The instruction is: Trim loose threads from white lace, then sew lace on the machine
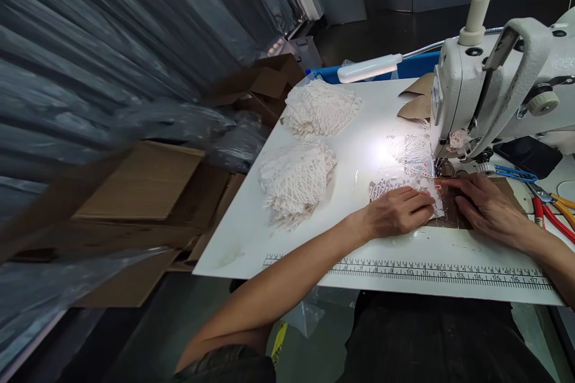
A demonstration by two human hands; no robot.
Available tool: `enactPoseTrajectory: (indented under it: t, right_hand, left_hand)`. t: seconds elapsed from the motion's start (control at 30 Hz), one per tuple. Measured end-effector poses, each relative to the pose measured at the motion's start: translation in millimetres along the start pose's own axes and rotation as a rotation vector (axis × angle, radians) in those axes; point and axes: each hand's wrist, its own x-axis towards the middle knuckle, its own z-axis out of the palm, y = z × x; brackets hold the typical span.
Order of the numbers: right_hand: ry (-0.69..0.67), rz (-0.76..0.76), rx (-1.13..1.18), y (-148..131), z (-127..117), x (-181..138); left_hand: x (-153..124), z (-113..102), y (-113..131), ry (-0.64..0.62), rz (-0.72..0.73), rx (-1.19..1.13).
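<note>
My left hand [398, 212] lies flat on a white lace piece [406, 182] on the white table, fingers stretched toward the needle. My right hand [487, 206] rests flat on a brown card [453, 215] beside it, fingers pointing left at the lace's edge under the presser foot [442, 170]. The white sewing machine [494, 90] stands over both hands, its lamp lighting the lace.
Two stacks of white lace pieces [296, 182] [321, 106] lie on the left of the table [251, 239]. Blue scissors [512, 173] and red-handled pliers [552, 215] lie at the right. A printed ruler [440, 272] runs along the front edge. Cardboard boxes [144, 185] stand on the floor to the left.
</note>
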Motion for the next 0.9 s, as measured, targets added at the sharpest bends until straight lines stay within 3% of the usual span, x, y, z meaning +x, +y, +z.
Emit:
enactPoseTrajectory:
  t: [0.2, 0.63, 0.9]
  right_hand:
    - [0.020, -0.002, 0.122, 0.2, -10.0, 0.7]
    - [-0.035, -0.176, -0.025, -2.9, -6.0, -4.9]
    - [-0.042, -0.168, -0.040, -3.2, -5.5, -5.5]
  left_hand:
    - [-1.7, 3.9, -2.0, 0.020, -0.086, -0.083]
    - [-2.1, 1.9, -3.8, 0.015, -0.133, -0.121]
    - [-5.5, 2.9, -11.7, -0.088, -0.321, -0.079]
